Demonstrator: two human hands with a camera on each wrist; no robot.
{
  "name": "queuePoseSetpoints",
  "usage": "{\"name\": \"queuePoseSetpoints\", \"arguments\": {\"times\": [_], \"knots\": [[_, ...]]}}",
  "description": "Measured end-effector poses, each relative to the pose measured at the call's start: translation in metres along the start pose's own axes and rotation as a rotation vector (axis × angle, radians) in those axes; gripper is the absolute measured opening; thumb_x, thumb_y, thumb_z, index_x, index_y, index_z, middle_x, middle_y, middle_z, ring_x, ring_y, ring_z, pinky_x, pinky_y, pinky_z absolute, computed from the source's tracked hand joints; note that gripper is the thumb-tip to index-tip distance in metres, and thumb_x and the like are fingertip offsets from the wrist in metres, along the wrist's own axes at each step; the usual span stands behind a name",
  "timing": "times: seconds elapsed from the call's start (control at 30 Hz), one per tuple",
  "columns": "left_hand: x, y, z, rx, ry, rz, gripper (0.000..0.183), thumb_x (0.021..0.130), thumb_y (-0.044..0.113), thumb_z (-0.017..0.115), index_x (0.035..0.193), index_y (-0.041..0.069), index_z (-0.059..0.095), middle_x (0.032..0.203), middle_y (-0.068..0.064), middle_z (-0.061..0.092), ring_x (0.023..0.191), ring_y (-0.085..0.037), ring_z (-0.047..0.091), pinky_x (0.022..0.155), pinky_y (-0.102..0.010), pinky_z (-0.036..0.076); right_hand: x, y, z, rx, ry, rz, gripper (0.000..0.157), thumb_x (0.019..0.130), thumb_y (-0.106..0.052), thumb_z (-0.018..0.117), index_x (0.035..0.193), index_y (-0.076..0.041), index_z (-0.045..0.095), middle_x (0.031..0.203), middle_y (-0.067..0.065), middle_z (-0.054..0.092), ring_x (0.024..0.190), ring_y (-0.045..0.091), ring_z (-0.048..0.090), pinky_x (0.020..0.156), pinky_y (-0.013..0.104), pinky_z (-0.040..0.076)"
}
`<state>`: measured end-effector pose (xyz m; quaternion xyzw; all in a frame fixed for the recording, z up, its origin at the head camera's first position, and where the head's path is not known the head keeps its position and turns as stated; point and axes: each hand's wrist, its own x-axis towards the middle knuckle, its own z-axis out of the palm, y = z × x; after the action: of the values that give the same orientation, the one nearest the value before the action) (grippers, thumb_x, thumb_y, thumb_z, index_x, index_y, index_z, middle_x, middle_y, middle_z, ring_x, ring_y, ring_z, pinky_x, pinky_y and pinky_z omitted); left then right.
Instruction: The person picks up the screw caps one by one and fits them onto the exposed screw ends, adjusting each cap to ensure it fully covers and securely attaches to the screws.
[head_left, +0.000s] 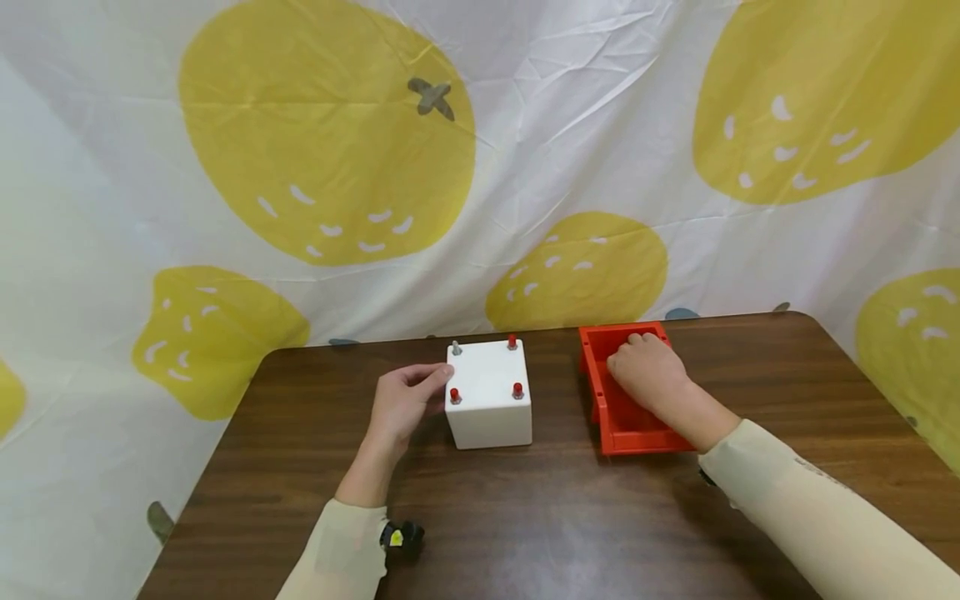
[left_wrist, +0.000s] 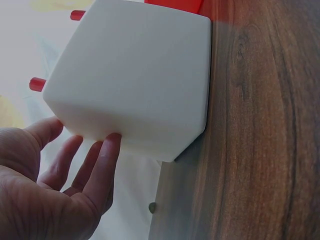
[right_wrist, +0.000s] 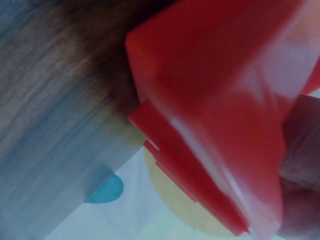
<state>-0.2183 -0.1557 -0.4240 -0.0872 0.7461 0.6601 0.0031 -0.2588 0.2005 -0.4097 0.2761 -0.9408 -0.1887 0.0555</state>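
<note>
A white box (head_left: 491,373) stands on the table, with a threaded metal post near each top corner. Red caps (head_left: 517,389) cover three of the posts; the back left metal post (head_left: 456,347) is bare. My left hand (head_left: 401,400) rests on the box's left side, its thumb at the top edge. In the left wrist view, the fingertips (left_wrist: 114,137) touch the white wall with the fingers spread. My right hand (head_left: 648,371) reaches down into a red bin (head_left: 645,442), fingers bent. The fingertips are hidden, and I cannot tell whether they hold anything.
The dark wood-grain table (head_left: 517,517) ends at a back edge close behind the box and bin. A white cloth with yellow fruit prints (head_left: 330,125) hangs behind it. A black wrist device (head_left: 403,537) is on the left sleeve.
</note>
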Motion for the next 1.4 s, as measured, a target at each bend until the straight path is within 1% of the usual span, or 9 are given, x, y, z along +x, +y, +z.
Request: {"name": "queuePoseSetpoints", "arguments": {"times": [0.17, 0.33, 0.57, 0.8, 1.0, 1.2, 1.4], "knots": [[-0.001, 0.0, 0.0, -0.006, 0.004, 0.005, 0.033, 0.097, 0.029, 0.082, 0.119, 0.005, 0.08, 0.117, -0.014, 0.074, 0.095, -0.025, 0.072, 0.095, -0.051, 0.061, 0.002, 0.0, 0.005, -0.018, -0.003, 0.009, 0.013, 0.088, -0.002, 0.082, 0.085, -0.011, 0.073, 0.081, 0.009, 0.073, 0.079, 0.031, 0.058, 0.078, 0.042, 0.052], [0.0, -0.001, 0.0, -0.029, -0.009, 0.011, 0.033, 0.097, 0.028, 0.082, 0.118, 0.003, 0.08, 0.116, -0.014, 0.074, 0.094, -0.022, 0.073, 0.094, -0.05, 0.061, 0.002, -0.001, 0.007, -0.009, 0.004, 0.023, 0.015, 0.09, 0.0, 0.077, 0.083, -0.011, 0.071, 0.081, 0.009, 0.072, 0.081, 0.032, 0.06, 0.079, 0.043, 0.051], [0.0, 0.0, 0.0, -0.026, -0.013, 0.019, 0.035, 0.096, 0.029, 0.083, 0.119, 0.003, 0.079, 0.118, -0.014, 0.074, 0.095, -0.021, 0.072, 0.094, -0.05, 0.061, 0.003, -0.001, 0.01, -0.032, 0.009, 0.03, 0.011, 0.09, -0.002, 0.08, 0.087, -0.01, 0.072, 0.082, 0.009, 0.072, 0.081, 0.032, 0.061, 0.079, 0.043, 0.05], [0.0, -0.001, 0.0, -0.034, -0.015, 0.01, 0.035, 0.096, 0.028, 0.083, 0.12, 0.004, 0.079, 0.121, -0.014, 0.073, 0.099, -0.021, 0.07, 0.094, -0.048, 0.062, 0.005, -0.002, 0.013, -0.048, -0.002, 0.04, 0.012, 0.091, -0.001, 0.078, 0.085, -0.01, 0.072, 0.082, 0.009, 0.073, 0.08, 0.032, 0.061, 0.077, 0.043, 0.049], [0.001, -0.001, -0.001, -0.032, -0.011, 0.015, 0.035, 0.096, 0.028, 0.083, 0.12, 0.003, 0.079, 0.121, -0.014, 0.073, 0.099, -0.021, 0.07, 0.094, -0.049, 0.062, 0.007, -0.002, 0.012, -0.053, -0.01, 0.039, 0.012, 0.091, -0.001, 0.078, 0.086, -0.01, 0.073, 0.084, 0.009, 0.073, 0.08, 0.032, 0.062, 0.077, 0.044, 0.05], [0.003, -0.002, -0.001, -0.029, -0.004, 0.017, 0.035, 0.096, 0.027, 0.083, 0.119, 0.002, 0.079, 0.119, -0.015, 0.073, 0.096, -0.021, 0.072, 0.093, -0.05, 0.062, 0.007, -0.004, 0.011, -0.058, -0.007, 0.049, 0.011, 0.092, -0.002, 0.077, 0.086, -0.011, 0.072, 0.082, 0.008, 0.072, 0.079, 0.031, 0.06, 0.076, 0.042, 0.045], [0.003, -0.002, -0.001, -0.06, -0.008, 0.023, 0.031, 0.096, 0.024, 0.083, 0.118, 0.001, 0.079, 0.116, -0.015, 0.074, 0.094, -0.02, 0.073, 0.091, -0.05, 0.063, 0.007, -0.006, 0.011, -0.077, -0.009, 0.064, 0.012, 0.092, -0.003, 0.077, 0.085, -0.011, 0.072, 0.08, 0.007, 0.071, 0.079, 0.031, 0.06, 0.076, 0.041, 0.043]]}}
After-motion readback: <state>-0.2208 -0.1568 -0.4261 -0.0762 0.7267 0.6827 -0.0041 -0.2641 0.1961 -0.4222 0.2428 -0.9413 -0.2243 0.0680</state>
